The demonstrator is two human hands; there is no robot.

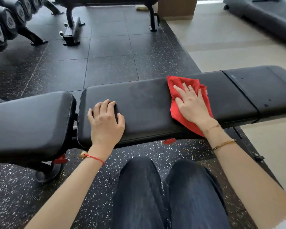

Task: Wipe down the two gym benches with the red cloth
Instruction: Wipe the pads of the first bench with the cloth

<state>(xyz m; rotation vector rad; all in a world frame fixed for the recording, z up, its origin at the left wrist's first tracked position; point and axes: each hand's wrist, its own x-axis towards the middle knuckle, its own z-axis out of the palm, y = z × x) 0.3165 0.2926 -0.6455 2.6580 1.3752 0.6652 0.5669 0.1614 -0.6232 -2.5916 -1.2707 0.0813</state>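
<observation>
R hand [192, 103] lies flat, fingers spread, palm pressing the red cloth [185, 96] onto the long back pad [147, 103] of the near bench. No pinch: grip is released, cloth held by pressure only. L hand [106, 119] is empty, fingers curled, knuckles and fingertips bracing on the same pad near its L end; holds nothing.

Cloth sits on the pad's R half; its lower corner hangs over the near edge, toward the person's knees.

Risks (my read):
- cloth bunched under palm, so a fast stroke could let it slip out or roll up, leaving streaks
- hanging corner may drag off the near edge and pull the cloth to the floor [163, 151] if pressure drops
- gap between back pad and seat pad [31, 123] at L: cloth edge could catch there
- dark specks on the far R pad section [262, 90] prob. need firmer passes; easy to miss

Room: pad runs L–R w/ free surface both ways of the cloth; the L hand blocks a full leftward sweep unless lifted. Far edge drops to open black tile flooring, nothing close behind. Second bench [106, 2] stands well apart at the top of view, beside the dumbbell rack [5, 25]; can't tell if it's been wiped.
</observation>
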